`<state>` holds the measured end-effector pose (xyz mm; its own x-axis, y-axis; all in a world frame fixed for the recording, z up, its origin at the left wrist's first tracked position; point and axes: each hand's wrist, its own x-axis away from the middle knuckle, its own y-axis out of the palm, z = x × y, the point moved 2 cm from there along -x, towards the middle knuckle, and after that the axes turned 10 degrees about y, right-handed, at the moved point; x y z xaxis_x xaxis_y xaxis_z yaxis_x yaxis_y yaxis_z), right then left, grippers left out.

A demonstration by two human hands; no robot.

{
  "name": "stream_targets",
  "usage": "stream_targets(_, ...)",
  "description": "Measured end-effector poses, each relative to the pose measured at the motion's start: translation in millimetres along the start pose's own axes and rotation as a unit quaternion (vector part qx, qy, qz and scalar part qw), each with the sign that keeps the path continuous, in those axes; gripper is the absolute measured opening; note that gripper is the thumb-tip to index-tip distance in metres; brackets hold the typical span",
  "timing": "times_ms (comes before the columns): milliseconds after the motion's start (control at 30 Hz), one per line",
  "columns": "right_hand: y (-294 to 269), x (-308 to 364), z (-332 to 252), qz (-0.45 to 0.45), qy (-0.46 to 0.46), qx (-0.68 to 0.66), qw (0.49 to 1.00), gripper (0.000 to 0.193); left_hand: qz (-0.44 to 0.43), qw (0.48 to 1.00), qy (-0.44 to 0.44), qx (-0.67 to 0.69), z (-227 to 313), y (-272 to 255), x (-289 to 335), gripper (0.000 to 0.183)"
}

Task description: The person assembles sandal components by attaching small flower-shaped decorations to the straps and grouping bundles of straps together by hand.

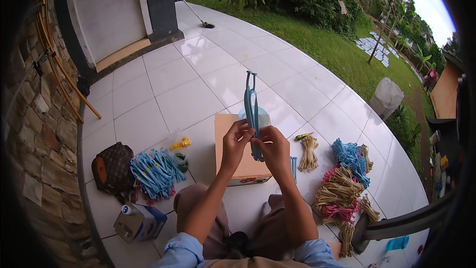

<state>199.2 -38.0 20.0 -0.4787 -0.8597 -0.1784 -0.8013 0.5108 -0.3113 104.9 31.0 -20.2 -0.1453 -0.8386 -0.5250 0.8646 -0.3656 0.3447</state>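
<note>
Above a cardboard box [224, 131], I hold a light-blue rubber strap [249, 101] that looks like a flip-flop strap, upright with small plugs at its top ends. My left hand [237, 141] is closed on the strap's lower part from the left. My right hand [272, 146] pinches it from the right, fingertips close to the left thumb. A translucent blue bowl [263, 115] shows on the box behind the strap, partly hidden by it and my hands. Beside the box's right edge lie a few blue straps [294, 166].
On the left are a brown bag [112, 166], a pile of blue straps [156, 171], yellow pieces [181, 143] in plastic and a metal can [140, 222]. To the right lie beige bundles [309, 154], a blue bundle [351, 159], pink straps [339, 212] and a yellow-handled screwdriver [303, 136].
</note>
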Motion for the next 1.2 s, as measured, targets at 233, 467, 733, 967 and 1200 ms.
stream_targets(233,-6.8,3.7,-11.1,-0.082,0.019,0.000,0.996,0.020,-0.094,0.981,-0.162,0.042,9.5,-22.0,17.2,0.011)
stream_targets(467,-7.5,8.8,-9.5,-0.136,0.069,0.026,0.988,0.017,-0.088,0.989,-0.117,0.032,30.5,-23.9,10.4,0.014)
stream_targets(733,-6.4,13.1,1.0,-0.133,0.079,-0.082,0.984,0.020,-0.066,0.994,-0.081,0.042,45.3,-27.9,16.7,0.012)
stream_targets(967,9.6,35.0,-13.1,-0.137,0.152,-0.339,0.918,0.067,-0.008,0.965,-0.124,0.230,54.5,-18.7,32.6,0.017)
stream_targets(1200,17.6,51.9,-20.4,-0.084,0.136,-0.409,0.898,0.069,0.000,0.968,-0.104,0.229,58.7,-18.9,37.6,0.019)
